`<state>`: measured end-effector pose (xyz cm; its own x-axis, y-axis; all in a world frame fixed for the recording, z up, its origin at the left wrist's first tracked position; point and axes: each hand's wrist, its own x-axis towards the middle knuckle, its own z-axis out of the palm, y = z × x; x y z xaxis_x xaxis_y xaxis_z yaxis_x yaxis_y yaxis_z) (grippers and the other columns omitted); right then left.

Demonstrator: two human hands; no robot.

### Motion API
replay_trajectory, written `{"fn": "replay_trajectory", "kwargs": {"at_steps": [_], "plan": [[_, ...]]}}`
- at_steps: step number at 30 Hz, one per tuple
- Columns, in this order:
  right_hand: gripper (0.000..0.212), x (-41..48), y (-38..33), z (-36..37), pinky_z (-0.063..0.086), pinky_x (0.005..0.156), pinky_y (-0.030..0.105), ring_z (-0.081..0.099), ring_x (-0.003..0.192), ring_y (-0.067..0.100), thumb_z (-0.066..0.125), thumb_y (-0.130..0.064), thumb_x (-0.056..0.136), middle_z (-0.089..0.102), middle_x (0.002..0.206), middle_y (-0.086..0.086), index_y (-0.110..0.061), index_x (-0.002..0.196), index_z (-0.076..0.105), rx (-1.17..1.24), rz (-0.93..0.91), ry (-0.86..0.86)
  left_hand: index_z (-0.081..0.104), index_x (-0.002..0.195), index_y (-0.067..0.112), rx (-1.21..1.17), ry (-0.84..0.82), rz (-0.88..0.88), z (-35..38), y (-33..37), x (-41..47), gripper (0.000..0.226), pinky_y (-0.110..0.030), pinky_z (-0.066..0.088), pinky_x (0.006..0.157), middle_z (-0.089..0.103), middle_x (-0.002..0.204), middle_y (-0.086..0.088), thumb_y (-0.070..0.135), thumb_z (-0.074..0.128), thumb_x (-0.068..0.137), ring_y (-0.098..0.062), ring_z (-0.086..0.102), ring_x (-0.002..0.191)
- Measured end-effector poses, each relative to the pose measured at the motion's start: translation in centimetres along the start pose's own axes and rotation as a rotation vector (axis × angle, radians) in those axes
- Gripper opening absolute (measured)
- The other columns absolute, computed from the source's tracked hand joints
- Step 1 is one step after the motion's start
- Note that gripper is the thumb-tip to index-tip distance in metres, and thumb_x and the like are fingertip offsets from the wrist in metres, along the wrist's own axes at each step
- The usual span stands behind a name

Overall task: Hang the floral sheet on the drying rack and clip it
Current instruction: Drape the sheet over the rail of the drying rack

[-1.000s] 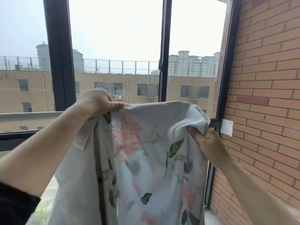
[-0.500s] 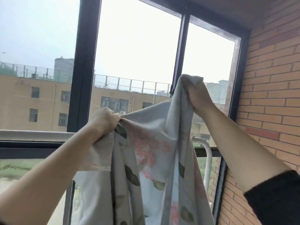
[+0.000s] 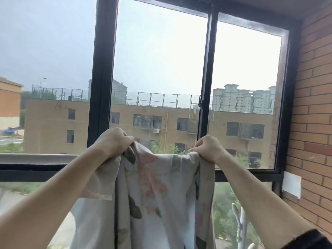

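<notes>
— What's the sheet [image 3: 161,193] like?
— Pale grey, pink flowers, dark green leaves.
— Where is it?
— Held up by its top edge, hanging down in folds. The pale thing low on the right may be the rack [image 3: 241,221].

Backlit by overcast window [image 3: 161,56] daylight

Sheet [image 3: 158,194] before the window [image 3: 103,87] — wall [image 3: 316,105] at right.
</notes>
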<state>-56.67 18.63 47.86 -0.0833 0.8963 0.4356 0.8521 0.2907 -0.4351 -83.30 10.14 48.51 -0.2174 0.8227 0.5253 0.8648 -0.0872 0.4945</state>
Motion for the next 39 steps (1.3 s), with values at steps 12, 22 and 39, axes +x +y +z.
{"fn": "replay_trajectory", "kwargs": {"at_steps": [12, 22, 39], "plan": [[0.033, -2.0, -1.8, 0.6, 0.035, 0.047, 0.024, 0.038, 0.049, 0.012, 0.074, -0.031, 0.073, 0.041, 0.045, -0.002, -0.013, 0.049, 0.061, 0.094, -0.114, -0.075, 0.069, 0.080, 0.026, 0.209, 0.095, 0.514, 1.9, 4.8, -4.5, 0.074, -0.021, 0.039, 0.053, 0.062, 0.073, 0.016, 0.090, 0.049, 0.049, -0.001, 0.055, 0.067], [0.036, -6.1, -0.6, 0.2, 0.041, 0.062, 0.027, 0.056, 0.064, 0.018, 0.056, -0.030, 0.094, 0.060, 0.064, -0.001, -0.023, 0.058, 0.057, 0.052, -0.363, 0.298, 0.065, 0.060, 0.018, 0.419, 0.076, 0.395, 3.4, 7.0, -4.5, 0.072, -0.025, 0.036, 0.056, 0.060, 0.064, 0.006, 0.087, 0.045, 0.062, -0.014, 0.057, 0.068], [0.090, -19.1, 9.3, 9.8, 0.050, 0.085, 0.029, 0.057, 0.101, 0.012, 0.058, -0.075, 0.067, 0.059, 0.112, 0.000, -0.016, 0.134, 0.044, 0.360, 0.015, 0.024, 0.066, 0.059, 0.016, 0.388, 0.045, 0.444, 3.9, 6.7, -4.2, 0.078, -0.025, 0.035, 0.056, 0.056, 0.055, 0.002, 0.089, 0.039, 0.060, -0.019, 0.058, 0.067]]}}
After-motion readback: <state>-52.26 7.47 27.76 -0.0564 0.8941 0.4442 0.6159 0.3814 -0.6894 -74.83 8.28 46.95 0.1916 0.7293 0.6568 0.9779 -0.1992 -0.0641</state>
